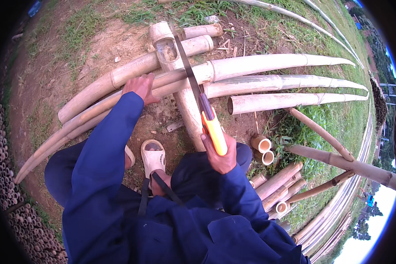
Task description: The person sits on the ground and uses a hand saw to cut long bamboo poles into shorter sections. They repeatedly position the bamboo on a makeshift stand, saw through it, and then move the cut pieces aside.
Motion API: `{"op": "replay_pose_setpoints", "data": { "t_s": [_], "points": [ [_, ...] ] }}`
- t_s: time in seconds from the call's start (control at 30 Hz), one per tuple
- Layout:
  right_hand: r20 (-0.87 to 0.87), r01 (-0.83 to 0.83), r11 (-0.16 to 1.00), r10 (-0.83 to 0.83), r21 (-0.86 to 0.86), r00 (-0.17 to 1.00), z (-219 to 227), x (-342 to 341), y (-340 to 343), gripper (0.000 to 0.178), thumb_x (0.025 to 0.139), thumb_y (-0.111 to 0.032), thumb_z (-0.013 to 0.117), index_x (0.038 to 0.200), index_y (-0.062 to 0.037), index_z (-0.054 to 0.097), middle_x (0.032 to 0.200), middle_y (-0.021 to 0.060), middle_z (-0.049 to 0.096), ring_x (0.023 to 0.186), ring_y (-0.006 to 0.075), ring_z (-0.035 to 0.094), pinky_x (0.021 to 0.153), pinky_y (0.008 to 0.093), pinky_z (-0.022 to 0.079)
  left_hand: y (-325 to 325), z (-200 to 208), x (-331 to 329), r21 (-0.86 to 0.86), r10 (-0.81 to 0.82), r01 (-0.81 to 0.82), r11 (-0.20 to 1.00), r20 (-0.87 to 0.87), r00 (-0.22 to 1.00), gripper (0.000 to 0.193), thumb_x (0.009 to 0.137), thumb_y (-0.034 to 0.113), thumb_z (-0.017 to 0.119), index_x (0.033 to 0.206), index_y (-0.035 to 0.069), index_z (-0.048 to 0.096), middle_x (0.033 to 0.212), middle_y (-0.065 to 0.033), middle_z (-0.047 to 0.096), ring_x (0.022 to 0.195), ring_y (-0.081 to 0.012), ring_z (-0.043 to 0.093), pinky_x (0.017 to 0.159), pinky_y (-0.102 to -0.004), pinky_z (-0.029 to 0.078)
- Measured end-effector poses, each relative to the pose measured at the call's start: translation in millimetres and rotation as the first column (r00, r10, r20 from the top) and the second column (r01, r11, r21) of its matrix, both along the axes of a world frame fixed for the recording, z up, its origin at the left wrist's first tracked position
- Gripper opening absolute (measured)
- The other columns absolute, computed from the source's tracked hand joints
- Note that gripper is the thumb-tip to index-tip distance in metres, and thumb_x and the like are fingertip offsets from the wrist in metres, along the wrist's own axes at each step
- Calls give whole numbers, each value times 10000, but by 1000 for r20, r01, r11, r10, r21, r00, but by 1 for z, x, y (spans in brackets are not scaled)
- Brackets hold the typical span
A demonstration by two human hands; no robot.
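Observation:
My right hand [220, 154] is wrapped around the yellow-orange handle of a hand saw [214, 132]. Its long dark blade points away from me and crosses a thick bamboo pole [251, 65]; whether the teeth are in the wood I cannot make out. To the left of the blade, my left hand [141, 89] grips the same line of bamboo, where a slimmer length [90, 113] runs toward the lower left. Under the pole, crosswise, lies a bamboo support [187, 112] with a scooped notch near its far end.
Two more poles [286, 82] [273, 100] lie to the right, and a shorter bamboo piece [119, 75] lies left. Cut bamboo pieces [279, 185] are heaped by my right knee. A bamboo frame [334, 160] stands beyond them. My sandalled foot [154, 160] is close below the support.

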State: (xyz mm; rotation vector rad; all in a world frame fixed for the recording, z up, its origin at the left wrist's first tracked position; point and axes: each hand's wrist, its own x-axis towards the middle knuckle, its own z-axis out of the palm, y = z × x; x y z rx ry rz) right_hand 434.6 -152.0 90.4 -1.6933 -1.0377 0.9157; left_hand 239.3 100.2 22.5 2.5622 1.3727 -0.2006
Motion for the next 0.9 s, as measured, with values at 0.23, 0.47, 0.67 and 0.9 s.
{"op": "replay_pose_setpoints", "data": {
  "t_s": [0.23, 0.47, 0.67, 0.9],
  "points": [
    [104, -29, 999, 34, -43, 994, 27, -4, -90, 368, 894, 7, 726, 1255, 58, 680, 936, 169, 767, 805, 200, 758, 755, 303, 561, -3, -8, 2, -12, 19, -18, 1000, 38, 999, 706, 684, 471, 887, 1163, 29, 617, 1105, -190, 722, 1031, -393, 714, 900, -501, 579],
    [44, -7, 994, 2, 111, 999, -20, 10, 58, 144, 934, -104, 725, 944, 36, 695, 703, 133, 663, 623, 151, 590, 615, 342, 501, 9, 1, 6, -36, -19, 19, 999, 14, 1000, 720, 663, 494, 890, 1154, 38, 628, 1030, -187, 742, 972, -384, 730, 880, -488, 585],
    [90, -1, 999, 6, -47, 996, 18, -6, -114, 354, 884, 10, 733, 1234, 46, 692, 893, 161, 755, 788, 190, 742, 750, 307, 556, 4, 2, 4, -14, 0, 0, 1000, -6, 1000, 713, 666, 493, 885, 1153, 35, 634, 1013, -186, 746, 978, -382, 731, 876, -481, 588],
    [-12, 59, 995, -58, 80, 998, -23, 11, 28, 158, 941, -102, 736, 966, 51, 704, 695, 94, 665, 621, 131, 593, 605, 322, 494, 7, 1, 15, -37, -5, 5, 999, -4, 1000, 706, 668, 479, 885, 1166, 41, 644, 1064, -191, 744, 991, -380, 730, 888, -481, 586]
  ]
}}
